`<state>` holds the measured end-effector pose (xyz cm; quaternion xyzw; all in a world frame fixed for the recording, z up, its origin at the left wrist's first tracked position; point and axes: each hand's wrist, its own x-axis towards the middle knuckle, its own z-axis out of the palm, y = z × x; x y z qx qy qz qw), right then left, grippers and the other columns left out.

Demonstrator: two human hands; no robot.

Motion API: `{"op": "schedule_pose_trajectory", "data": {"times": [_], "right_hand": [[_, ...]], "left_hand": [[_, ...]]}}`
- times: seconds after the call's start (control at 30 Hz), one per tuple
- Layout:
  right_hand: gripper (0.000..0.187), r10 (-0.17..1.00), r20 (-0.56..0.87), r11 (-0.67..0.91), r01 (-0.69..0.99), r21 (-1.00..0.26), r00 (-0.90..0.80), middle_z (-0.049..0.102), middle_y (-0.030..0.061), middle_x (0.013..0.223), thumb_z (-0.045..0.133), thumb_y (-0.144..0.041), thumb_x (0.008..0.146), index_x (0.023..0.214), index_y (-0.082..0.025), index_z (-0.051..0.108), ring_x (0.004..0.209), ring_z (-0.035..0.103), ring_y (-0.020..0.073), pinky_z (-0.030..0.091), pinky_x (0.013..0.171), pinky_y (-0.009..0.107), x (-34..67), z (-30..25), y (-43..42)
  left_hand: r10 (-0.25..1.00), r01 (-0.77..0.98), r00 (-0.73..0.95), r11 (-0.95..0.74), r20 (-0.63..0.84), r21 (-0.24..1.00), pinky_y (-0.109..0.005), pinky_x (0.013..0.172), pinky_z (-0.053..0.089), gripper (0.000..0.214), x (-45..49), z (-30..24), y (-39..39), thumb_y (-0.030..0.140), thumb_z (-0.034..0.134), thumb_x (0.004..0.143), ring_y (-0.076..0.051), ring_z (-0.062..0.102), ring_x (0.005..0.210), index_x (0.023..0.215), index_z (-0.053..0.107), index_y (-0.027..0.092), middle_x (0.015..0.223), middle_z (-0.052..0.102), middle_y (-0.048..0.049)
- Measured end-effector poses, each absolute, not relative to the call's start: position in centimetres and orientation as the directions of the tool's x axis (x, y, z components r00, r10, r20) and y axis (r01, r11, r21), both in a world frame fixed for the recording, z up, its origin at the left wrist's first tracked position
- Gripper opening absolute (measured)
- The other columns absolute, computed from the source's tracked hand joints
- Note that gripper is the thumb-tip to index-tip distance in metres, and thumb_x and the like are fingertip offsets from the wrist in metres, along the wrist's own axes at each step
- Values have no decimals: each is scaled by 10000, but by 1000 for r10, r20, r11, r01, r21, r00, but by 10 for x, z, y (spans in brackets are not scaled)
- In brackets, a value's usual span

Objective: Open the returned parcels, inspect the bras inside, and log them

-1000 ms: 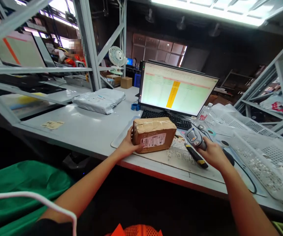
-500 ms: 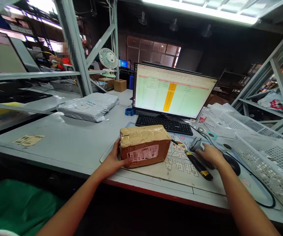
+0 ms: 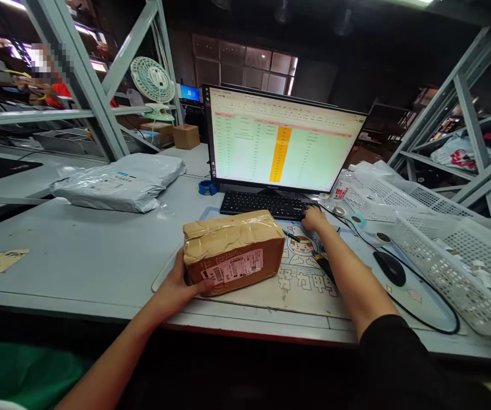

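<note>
On desk mat (image 3: 300, 304), below keyboard (image 3: 256, 205), box (image 3: 234, 253) sitting taped shut, unopened, label (image 3: 240, 266) showing; left hand (image 3: 179, 290) gripping its left end; right hand (image 3: 314, 219) resting at keyboard's right end, finger spread unclear.

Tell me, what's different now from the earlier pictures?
The right hand has let go of the grey scanner, now out of sight, and moved forward and left to the right end of the keyboard. The left hand still holds the cardboard box, label facing the camera.
</note>
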<state>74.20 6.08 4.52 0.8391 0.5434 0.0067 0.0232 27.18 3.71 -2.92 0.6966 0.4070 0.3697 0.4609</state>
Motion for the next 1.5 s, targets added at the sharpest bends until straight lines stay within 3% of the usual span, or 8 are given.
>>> {"op": "schedule_pose_trajectory", "data": {"times": [0.2,0.47,0.6,0.8,0.93,1.1,1.2,1.5], "right_hand": [[524,925,-30,-379,925,36,380,346,166,1760,563,-181,1029,1553,-171,577,1637,272,401,346,1273,637,732,48,67],[508,942,-2,-336,942,-6,336,738,203,1344,451,-293,1066,1534,-138,575,1245,702,339,540,1022,435,685,72,-5],[486,933,-2,-360,930,71,361,755,183,1290,461,-441,1082,1454,-180,635,1156,732,382,578,900,468,675,42,-107],[554,918,58,-397,910,117,392,713,234,1369,422,-217,1046,1579,-100,515,1206,711,381,547,1031,514,681,6,-155],[588,900,70,-408,887,-216,431,778,204,1169,425,-151,981,1554,-99,545,1020,768,344,580,928,460,677,30,-135],[437,940,7,-211,596,-775,342,667,9,765,483,-436,1043,1349,-200,686,520,625,172,519,479,276,652,78,-109],[383,962,30,-143,597,-790,270,615,2,735,505,-475,1049,1129,-188,745,460,554,124,436,377,224,636,94,-94],[376,976,9,-129,614,-779,216,519,-32,579,495,-480,1051,1094,-192,733,404,547,144,325,280,205,619,104,-100]], "left_hand": [[890,205,427,-266,159,942,-593,1320,364,1229,269,-35,39,678,916,702,-418,488,1539,1671,298,242,1635,526,-175],[890,184,426,-261,162,948,-589,1287,422,1233,266,-39,39,631,934,719,-404,529,1512,1690,278,249,1621,550,-176],[885,168,440,-248,153,954,-569,1311,395,1148,267,-32,38,650,934,696,-415,519,1517,1626,410,229,1613,565,-168],[866,123,493,-167,86,978,-565,1265,456,974,265,-20,36,672,944,657,-420,581,1454,1453,622,213,1444,710,-140],[849,114,525,-136,57,984,-599,1230,479,1036,265,-15,34,713,956,595,-435,642,1374,1419,649,165,1375,743,-172],[847,187,527,-195,69,963,-593,1227,487,1078,270,-11,31,740,951,575,-441,622,1400,1430,627,168,1403,728,-177],[854,228,515,-216,71,949,-600,1236,478,1040,274,-9,28,731,952,583,-440,623,1401,1401,636,171,1435,712,-175],[868,285,492,-242,76,928,-608,1261,446,933,277,-7,26,729,927,610,-444,615,1412,1323,708,169,1450,707,-163]]}}
